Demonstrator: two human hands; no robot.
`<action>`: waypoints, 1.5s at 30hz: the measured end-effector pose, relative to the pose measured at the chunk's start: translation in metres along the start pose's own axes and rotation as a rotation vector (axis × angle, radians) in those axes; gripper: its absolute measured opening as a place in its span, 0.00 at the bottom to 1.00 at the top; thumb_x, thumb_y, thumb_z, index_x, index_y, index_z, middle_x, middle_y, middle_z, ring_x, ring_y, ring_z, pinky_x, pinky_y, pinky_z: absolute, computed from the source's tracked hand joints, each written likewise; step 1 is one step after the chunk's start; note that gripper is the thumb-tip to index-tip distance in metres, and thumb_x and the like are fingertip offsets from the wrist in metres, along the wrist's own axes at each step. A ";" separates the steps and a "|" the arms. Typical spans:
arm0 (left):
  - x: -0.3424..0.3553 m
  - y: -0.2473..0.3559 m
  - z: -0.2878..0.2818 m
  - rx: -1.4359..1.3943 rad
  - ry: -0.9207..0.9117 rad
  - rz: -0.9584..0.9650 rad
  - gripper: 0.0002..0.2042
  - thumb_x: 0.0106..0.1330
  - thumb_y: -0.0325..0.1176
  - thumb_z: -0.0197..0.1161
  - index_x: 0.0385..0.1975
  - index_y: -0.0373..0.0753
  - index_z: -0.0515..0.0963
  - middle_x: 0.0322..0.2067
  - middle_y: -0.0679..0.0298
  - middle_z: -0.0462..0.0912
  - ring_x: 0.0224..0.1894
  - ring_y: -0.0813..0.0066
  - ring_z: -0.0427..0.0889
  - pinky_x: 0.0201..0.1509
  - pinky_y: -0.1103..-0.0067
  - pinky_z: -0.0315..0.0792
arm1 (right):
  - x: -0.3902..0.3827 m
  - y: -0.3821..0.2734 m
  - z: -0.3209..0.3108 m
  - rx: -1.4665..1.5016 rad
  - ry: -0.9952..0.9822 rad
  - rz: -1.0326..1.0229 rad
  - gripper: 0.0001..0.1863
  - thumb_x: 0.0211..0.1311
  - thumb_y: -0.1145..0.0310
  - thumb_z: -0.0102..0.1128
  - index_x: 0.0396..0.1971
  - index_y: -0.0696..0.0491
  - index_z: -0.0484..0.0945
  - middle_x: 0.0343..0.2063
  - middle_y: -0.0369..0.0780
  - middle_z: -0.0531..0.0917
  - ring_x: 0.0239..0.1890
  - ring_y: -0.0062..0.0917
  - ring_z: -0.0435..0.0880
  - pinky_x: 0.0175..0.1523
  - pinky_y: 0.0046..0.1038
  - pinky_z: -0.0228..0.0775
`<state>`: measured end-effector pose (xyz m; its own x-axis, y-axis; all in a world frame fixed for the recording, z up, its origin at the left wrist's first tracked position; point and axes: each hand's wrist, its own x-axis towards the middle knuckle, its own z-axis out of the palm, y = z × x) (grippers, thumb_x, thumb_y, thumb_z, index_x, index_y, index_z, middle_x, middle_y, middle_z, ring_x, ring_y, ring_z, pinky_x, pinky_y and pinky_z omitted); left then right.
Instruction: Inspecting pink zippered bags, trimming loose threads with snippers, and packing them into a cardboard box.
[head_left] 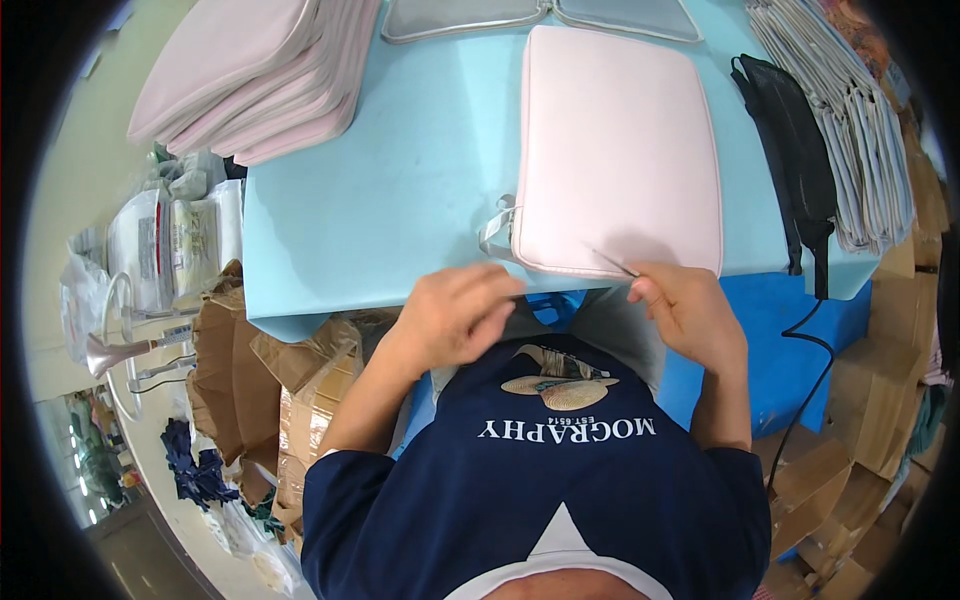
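Observation:
A pale pink zippered laptop sleeve (620, 150) lies flat on the table with its near edge by the table's front. A small strap with a silvery tab (497, 230) sticks out at its lower left corner. My right hand (690, 312) is closed around a thin, pointed metal tool (615, 263), whose tip reaches over the sleeve's near edge. The tool's exact kind is hidden in my grip. My left hand (457, 315) hovers before the table edge, left of the sleeve, fingers bent and thumb apart, slightly blurred. Nothing shows in it.
Pink sleeves (270, 80) are stacked at the far left of the light blue table (380, 220). An opened grey case (470, 15) lies at the back. To the right are a black pouch (790, 140) with a cable (825, 350) and stacked grey pieces (850, 150). Cardboard boxes (315, 410) stand below.

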<state>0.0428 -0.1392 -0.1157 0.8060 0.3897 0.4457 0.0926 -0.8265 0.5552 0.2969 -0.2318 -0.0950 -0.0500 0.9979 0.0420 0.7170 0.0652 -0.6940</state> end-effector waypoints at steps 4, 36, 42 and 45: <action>-0.001 -0.004 0.019 -0.110 0.436 -0.422 0.03 0.57 0.25 0.57 0.30 0.35 0.75 0.27 0.59 0.77 0.24 0.70 0.77 0.29 0.80 0.71 | 0.014 -0.015 -0.007 0.004 -0.139 0.079 0.12 0.61 0.65 0.50 0.29 0.58 0.76 0.17 0.41 0.77 0.17 0.28 0.75 0.24 0.25 0.66; -0.007 -0.027 0.043 -0.440 0.555 -0.528 0.09 0.66 0.30 0.50 0.30 0.32 0.76 0.25 0.64 0.78 0.28 0.81 0.74 0.31 0.86 0.67 | 0.073 -0.054 -0.017 -0.668 -0.586 -0.155 0.09 0.47 0.68 0.60 0.15 0.57 0.79 0.12 0.44 0.76 0.20 0.38 0.78 0.29 0.34 0.68; -0.004 -0.026 0.046 -0.440 0.561 -0.548 0.08 0.65 0.28 0.51 0.31 0.32 0.76 0.27 0.64 0.77 0.28 0.81 0.74 0.31 0.86 0.67 | 0.059 -0.034 -0.033 -0.549 -0.489 -0.079 0.08 0.48 0.68 0.59 0.17 0.56 0.78 0.13 0.45 0.76 0.21 0.37 0.77 0.29 0.32 0.67; -0.006 -0.025 0.046 -0.401 0.561 -0.580 0.07 0.64 0.28 0.52 0.31 0.32 0.76 0.27 0.64 0.77 0.29 0.81 0.74 0.32 0.85 0.67 | 0.050 -0.008 -0.044 -0.285 -0.270 0.006 0.08 0.52 0.68 0.56 0.22 0.57 0.76 0.15 0.45 0.75 0.18 0.33 0.74 0.28 0.29 0.64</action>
<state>0.0620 -0.1395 -0.1644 0.2831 0.9290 0.2383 0.1000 -0.2757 0.9560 0.3194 -0.1824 -0.0562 -0.1994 0.9635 -0.1786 0.8801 0.0959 -0.4650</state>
